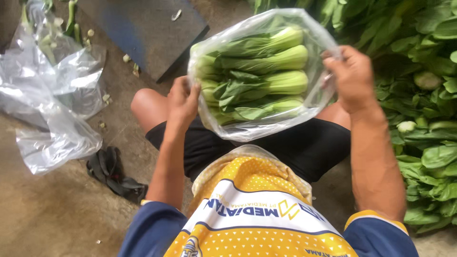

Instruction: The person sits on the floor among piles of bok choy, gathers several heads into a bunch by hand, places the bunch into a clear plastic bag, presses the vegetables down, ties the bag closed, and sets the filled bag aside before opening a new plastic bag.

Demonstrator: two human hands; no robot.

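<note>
The clear plastic bag (252,126) is held up above the person's lap, its open mouth stretched wide between both sides. Inside lie four bok choy heads (266,76), stacked side by side and lying flat, their pale green stalk ends toward the right side of the bag, their dark leaves crowded toward the left and bottom.

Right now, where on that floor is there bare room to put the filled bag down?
Bare concrete shows at lower left, between the crumpled plastic sheets, the dark gloves and the left arm. The right side is crowded with the pile of greens. Both the left hand and the right hand grip the bag of bok choy.
</note>
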